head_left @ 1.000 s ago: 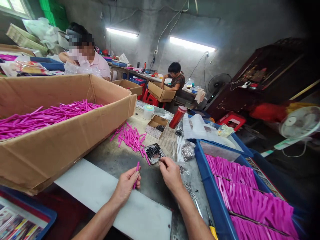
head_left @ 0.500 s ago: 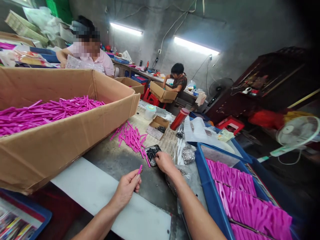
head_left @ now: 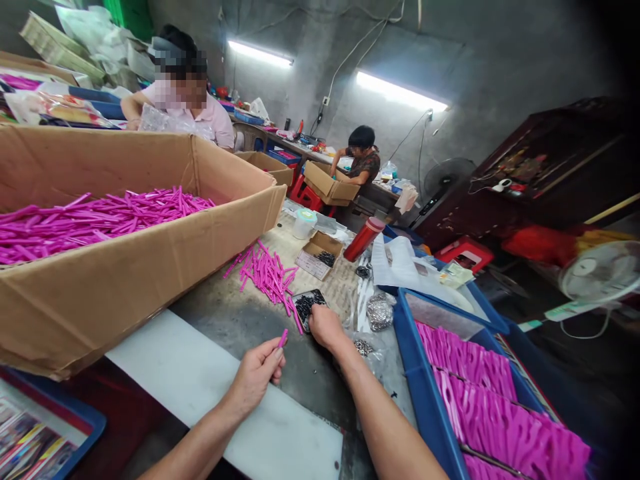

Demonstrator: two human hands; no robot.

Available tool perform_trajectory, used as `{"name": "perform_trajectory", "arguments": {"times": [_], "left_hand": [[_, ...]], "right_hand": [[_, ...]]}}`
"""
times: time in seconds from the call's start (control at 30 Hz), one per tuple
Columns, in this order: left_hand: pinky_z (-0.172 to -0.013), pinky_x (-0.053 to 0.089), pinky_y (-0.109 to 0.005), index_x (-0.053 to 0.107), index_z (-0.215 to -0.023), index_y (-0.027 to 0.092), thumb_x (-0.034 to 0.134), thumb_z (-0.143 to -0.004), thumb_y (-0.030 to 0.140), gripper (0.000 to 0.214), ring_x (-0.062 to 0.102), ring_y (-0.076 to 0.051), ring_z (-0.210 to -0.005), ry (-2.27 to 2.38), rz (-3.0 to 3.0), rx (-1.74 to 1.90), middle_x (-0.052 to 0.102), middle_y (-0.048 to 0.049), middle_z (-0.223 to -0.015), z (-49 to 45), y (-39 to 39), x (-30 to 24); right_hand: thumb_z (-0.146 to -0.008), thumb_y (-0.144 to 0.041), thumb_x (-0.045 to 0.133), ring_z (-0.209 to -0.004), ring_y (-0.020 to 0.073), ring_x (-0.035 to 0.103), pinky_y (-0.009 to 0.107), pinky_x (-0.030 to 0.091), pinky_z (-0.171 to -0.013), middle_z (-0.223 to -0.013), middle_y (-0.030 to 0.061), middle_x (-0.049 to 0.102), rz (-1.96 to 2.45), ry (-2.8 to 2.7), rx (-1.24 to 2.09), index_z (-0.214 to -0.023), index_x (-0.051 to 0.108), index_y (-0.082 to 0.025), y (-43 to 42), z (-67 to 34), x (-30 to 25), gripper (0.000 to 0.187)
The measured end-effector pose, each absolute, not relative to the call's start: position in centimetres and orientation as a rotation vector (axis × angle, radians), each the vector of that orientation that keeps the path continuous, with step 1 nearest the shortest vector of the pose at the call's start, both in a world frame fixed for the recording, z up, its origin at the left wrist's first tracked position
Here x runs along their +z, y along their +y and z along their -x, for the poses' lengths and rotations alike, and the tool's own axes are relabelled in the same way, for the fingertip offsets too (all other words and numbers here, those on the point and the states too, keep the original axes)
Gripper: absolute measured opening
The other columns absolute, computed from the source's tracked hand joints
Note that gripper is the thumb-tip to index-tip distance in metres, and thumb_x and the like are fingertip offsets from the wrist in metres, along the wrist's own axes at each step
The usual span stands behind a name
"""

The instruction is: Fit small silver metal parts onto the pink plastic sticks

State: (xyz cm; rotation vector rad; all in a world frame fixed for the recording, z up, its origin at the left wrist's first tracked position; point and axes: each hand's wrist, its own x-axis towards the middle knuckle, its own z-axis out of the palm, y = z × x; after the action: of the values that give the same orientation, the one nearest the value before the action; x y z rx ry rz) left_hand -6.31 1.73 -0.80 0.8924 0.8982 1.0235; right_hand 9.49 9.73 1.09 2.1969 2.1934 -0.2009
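My left hand [head_left: 257, 375] is closed on a short pink plastic stick [head_left: 283, 339] and holds it upright above the grey tabletop [head_left: 235, 320]. My right hand [head_left: 324, 327] reaches into a small tray of dark metal pieces [head_left: 306, 305]; its fingertips are curled down among them, and whether they grip a piece is hidden. A loose pile of pink sticks [head_left: 267, 273] lies just beyond the tray. A white board [head_left: 200, 387] lies under my left forearm.
A large cardboard box [head_left: 125, 267] full of pink sticks stands at left. A blue crate [head_left: 430, 393] of stacked pink parts sits at right. A small carton [head_left: 320, 253], a red flask [head_left: 364, 239] and foil bags lie beyond. Two other people work at farther tables.
My right hand moved forward from in front of me into the tray of dark pieces. My left hand kept the pink stick and barely shifted. The view swung slightly.
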Motion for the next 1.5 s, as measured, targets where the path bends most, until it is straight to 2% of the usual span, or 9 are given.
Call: {"name": "perform_trajectory", "arguments": {"times": [0.23, 0.4, 0.47, 0.53, 0.67, 0.77, 0.93, 1.13, 1.5], "left_hand": [[-0.041, 0.032, -0.018, 0.056, -0.070, 0.010, 0.053, -0.069, 0.041, 0.031, 0.038, -0.005, -0.044, 0.870, -0.953, 1.042, 0.045, 0.0033, -0.058, 6.4, 1.8, -1.2], [-0.038, 0.023, -0.017, 0.056, -0.086, 0.011, 0.056, -0.068, 0.037, 0.032, 0.029, -0.004, -0.040, 0.868, -0.957, 1.063, 0.036, 0.0076, -0.049, 6.4, 1.8, -1.5], [-0.038, 0.022, -0.017, 0.057, -0.088, 0.011, 0.058, -0.065, 0.035, 0.033, 0.028, -0.004, -0.040, 0.884, -0.950, 1.078, 0.036, 0.0081, -0.048, 6.4, 1.7, -1.2], [-0.042, 0.028, -0.018, 0.059, -0.084, 0.011, 0.060, -0.063, 0.032, 0.030, 0.035, -0.006, -0.044, 0.908, -0.968, 1.115, 0.044, 0.0056, -0.052, 6.5, 1.6, -0.8], [-0.063, 0.039, -0.023, 0.062, -0.082, 0.012, 0.061, -0.063, 0.025, 0.024, 0.050, -0.014, -0.067, 0.907, -1.050, 1.176, 0.059, -0.0024, -0.073, 6.4, 1.4, -0.2], [-0.069, 0.039, -0.026, 0.061, -0.087, 0.013, 0.059, -0.065, 0.023, 0.024, 0.051, -0.016, -0.074, 0.865, -1.132, 1.176, 0.059, -0.0042, -0.080, 6.2, 1.2, -0.2], [-0.063, 0.039, -0.024, 0.063, -0.081, 0.014, 0.055, -0.070, 0.023, 0.016, 0.048, -0.014, -0.067, 0.873, -1.369, 1.194, 0.053, -0.0018, -0.070, 6.3, 1.0, 0.3], [-0.061, 0.037, -0.023, 0.061, -0.072, 0.013, 0.053, -0.070, 0.021, 0.011, 0.045, -0.013, -0.063, 0.895, -1.451, 1.169, 0.049, -0.0002, -0.065, 6.6, 0.6, 1.6], [-0.055, 0.033, -0.019, 0.052, -0.065, 0.014, 0.051, -0.071, 0.021, 0.009, 0.039, -0.010, -0.058, 0.893, -1.363, 1.136, 0.043, 0.0036, -0.060, 6.5, 0.0, 1.5]], "right_hand": [[-0.073, -0.012, 0.040, -0.071, 0.0210, 0.054, 0.027, 0.032, -0.059, -0.076, 0.0130, 0.060, -2.207, 2.332, -0.297, -0.075, 0.057, -0.011, 9.0, -10.2, 2.0, 0.018], [-0.075, -0.015, 0.036, -0.065, 0.0140, 0.048, 0.022, 0.032, -0.056, -0.067, 0.0025, 0.054, -2.157, 2.532, -0.501, -0.067, 0.049, -0.015, 7.0, -10.3, 3.4, 0.015], [-0.075, -0.019, 0.035, -0.060, 0.0118, 0.044, 0.021, 0.031, -0.054, -0.061, -0.0015, 0.047, -2.135, 2.640, -0.738, -0.063, 0.044, -0.017, 6.0, -10.2, 3.8, 0.015], [-0.074, -0.023, 0.037, -0.055, 0.0107, 0.038, 0.020, 0.029, -0.050, -0.056, -0.0040, 0.038, -2.117, 2.720, -1.176, -0.060, 0.040, -0.018, 5.0, -9.9, 3.9, 0.015], [-0.071, -0.027, 0.044, -0.050, 0.0090, 0.028, 0.021, 0.023, -0.047, -0.054, -0.0057, 0.031, -2.016, 2.583, -1.963, -0.061, 0.041, -0.017, 3.1, -9.3, 3.6, 0.014], [-0.070, -0.027, 0.047, -0.048, 0.0081, 0.024, 0.021, 0.019, -0.045, -0.052, -0.0062, 0.031, -1.920, 2.410, -2.327, -0.062, 0.042, -0.017, 2.0, -8.8, 3.1, 0.014], [-0.067, -0.027, 0.053, -0.045, 0.0068, 0.021, 0.021, 0.014, -0.043, -0.049, -0.0070, 0.031, -1.748, 2.175, -2.800, -0.060, 0.043, -0.016, 0.9, -8.0, 2.4, 0.017], [-0.063, -0.028, 0.058, -0.044, 0.0063, 0.021, 0.022, 0.013, -0.043, -0.048, -0.0066, 0.034, -1.692, 2.018, -3.035, -0.058, 0.043, -0.016, 0.2, -7.5, 2.0, 0.019], [-0.068, -0.038, 0.055, -0.043, 0.0064, 0.025, 0.022, 0.012, -0.041, -0.052, -0.0033, 0.041, -1.908, 1.957, -3.073, -0.064, 0.047, -0.015, -0.7, -7.2, 1.5, 0.025]]}}
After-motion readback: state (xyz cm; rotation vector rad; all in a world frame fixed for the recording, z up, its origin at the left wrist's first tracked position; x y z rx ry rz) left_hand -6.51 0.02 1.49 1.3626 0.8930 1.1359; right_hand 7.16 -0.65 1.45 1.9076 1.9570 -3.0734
